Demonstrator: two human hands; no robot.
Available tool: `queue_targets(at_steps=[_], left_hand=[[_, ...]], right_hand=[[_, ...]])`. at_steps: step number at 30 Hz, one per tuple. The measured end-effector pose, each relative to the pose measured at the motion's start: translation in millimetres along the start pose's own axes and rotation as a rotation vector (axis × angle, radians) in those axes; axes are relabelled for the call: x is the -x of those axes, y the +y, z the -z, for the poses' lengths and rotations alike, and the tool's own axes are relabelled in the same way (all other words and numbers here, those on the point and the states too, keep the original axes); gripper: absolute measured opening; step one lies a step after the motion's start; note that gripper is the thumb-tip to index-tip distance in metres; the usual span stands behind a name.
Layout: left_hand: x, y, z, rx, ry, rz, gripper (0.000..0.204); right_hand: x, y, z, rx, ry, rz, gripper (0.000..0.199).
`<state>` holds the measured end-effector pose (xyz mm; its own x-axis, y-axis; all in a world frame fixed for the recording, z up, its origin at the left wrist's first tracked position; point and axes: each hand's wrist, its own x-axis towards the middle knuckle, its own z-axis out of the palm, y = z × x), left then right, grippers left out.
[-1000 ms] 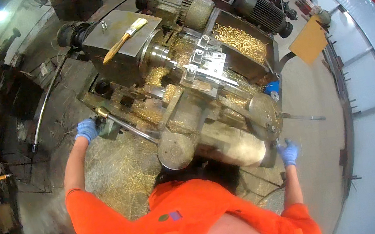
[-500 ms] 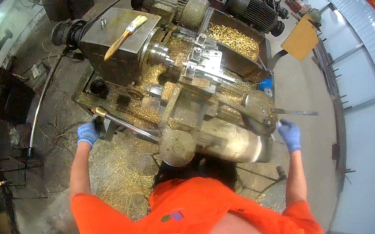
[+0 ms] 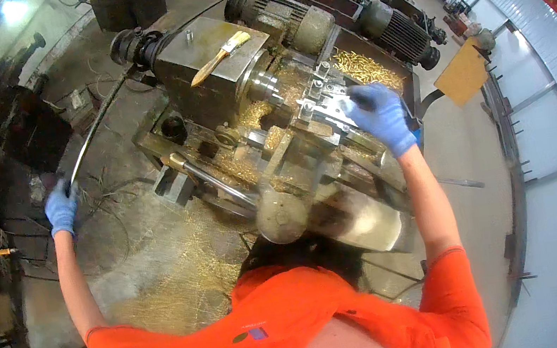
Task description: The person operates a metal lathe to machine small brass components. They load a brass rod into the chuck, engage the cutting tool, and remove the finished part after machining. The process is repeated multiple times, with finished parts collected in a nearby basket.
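Observation:
My left hand (image 3: 62, 209), in a blue glove with dark fingertips, is closed round the lower end of a long metal rod (image 3: 85, 143) that slants up to the back of a lathe's headstock (image 3: 211, 51). My right hand (image 3: 383, 115), gloved alike, is over the lathe's bright metal tool post (image 3: 325, 100), with thumb and fingers apart; whether they touch it I cannot tell. Left of the tool post is the chuck (image 3: 262, 85). A wood-handled brush (image 3: 219, 57) lies on the headstock's flat top.
A tray of small brass-coloured parts (image 3: 369, 67) sits behind the tool post. Motors (image 3: 389, 26) stand at the back. A lever with a brass-coloured grip (image 3: 204, 174) juts from the front. Golden chips litter the floor (image 3: 185, 272). A tan board (image 3: 461, 73) is at the right.
My left hand has left the machine's front corner and moved left to the rod. My right hand has gone from the handwheel handle up and inward over the tool post. The view has shifted slightly.

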<state>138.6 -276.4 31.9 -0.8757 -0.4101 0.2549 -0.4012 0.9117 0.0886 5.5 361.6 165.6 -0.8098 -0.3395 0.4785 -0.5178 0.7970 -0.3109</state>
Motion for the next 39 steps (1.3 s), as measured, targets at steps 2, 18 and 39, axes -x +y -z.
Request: queue_targets(at_steps=[2, 18, 39], left_hand=[[13.9, -59.4, -46.3, -0.072, -0.024, 0.088, 0.043], [112.7, 117.9, -10.9, 0.052, -0.073, 0.225, 0.038], [-36.0, 326.1, 50.2, 0.223, 0.315, -0.548, 0.039]], right_hand=[[-20.7, -12.1, -22.6, 0.082, -0.014, 0.139, 0.028], [-57.1, -43.5, -100.3, 0.340, -0.493, 0.112, 0.044], [134.3, 36.6, 25.3, 0.205, 0.061, -0.145, 0.032]])
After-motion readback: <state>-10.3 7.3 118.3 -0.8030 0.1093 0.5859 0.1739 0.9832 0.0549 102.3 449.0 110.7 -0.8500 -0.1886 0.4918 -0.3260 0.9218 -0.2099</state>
